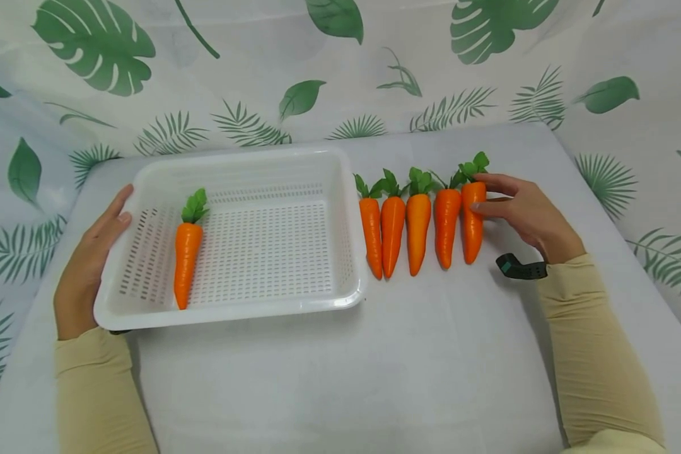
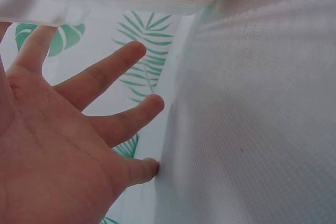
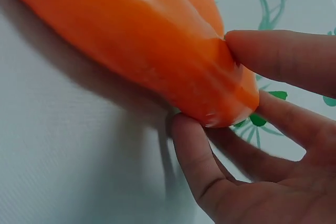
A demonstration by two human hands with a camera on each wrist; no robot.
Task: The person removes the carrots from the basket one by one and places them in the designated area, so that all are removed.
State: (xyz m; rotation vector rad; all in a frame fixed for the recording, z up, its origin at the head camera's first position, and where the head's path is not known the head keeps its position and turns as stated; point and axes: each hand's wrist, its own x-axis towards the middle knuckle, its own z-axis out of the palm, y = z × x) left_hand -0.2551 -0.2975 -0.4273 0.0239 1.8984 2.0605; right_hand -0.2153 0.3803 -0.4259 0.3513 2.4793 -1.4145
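My left hand (image 1: 87, 268) is at the left end of a white plastic basket (image 1: 227, 313), thumb and forefinger touching its rim. The left wrist view shows the other fingers (image 2: 123, 121) of that hand straight and spread below the rim. Inside the basket, toward its left side, lies one orange carrot (image 1: 187, 258) with green leaves. My right hand (image 1: 524, 211) pinches the rightmost carrot (image 1: 473, 230) near its leafy top, thumb on one side and forefinger on the other. That carrot (image 3: 152, 51) fills much of the right wrist view.
Several more carrots (image 1: 418, 227) stand side by side in a row between the basket and my right hand, leaves pointing away. A white cloth covers the table (image 1: 374, 378). Leaf-patterned sheeting (image 1: 408, 57) hangs behind it. A dark band (image 1: 521, 267) is at my right wrist.
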